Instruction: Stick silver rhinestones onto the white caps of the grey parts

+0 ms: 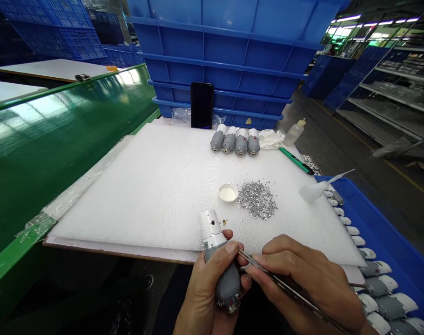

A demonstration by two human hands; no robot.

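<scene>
Left hand [206, 298] holds gray motor [228, 284] tight, white metal end up, over near edge of foam sheet [128, 200]. Right hand [302, 279] pinches long tweezers [285, 284], tips by left thumb. Silver bits [257, 200] and small white cup [227, 192] lie on foam, just ahead.

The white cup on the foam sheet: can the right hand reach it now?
Probably yes. The right hand rests past the front edge of the foam sheet, and nothing stands between it and the white cup; the silver granules lie beside that path. The hand holds tweezers, though.
</scene>
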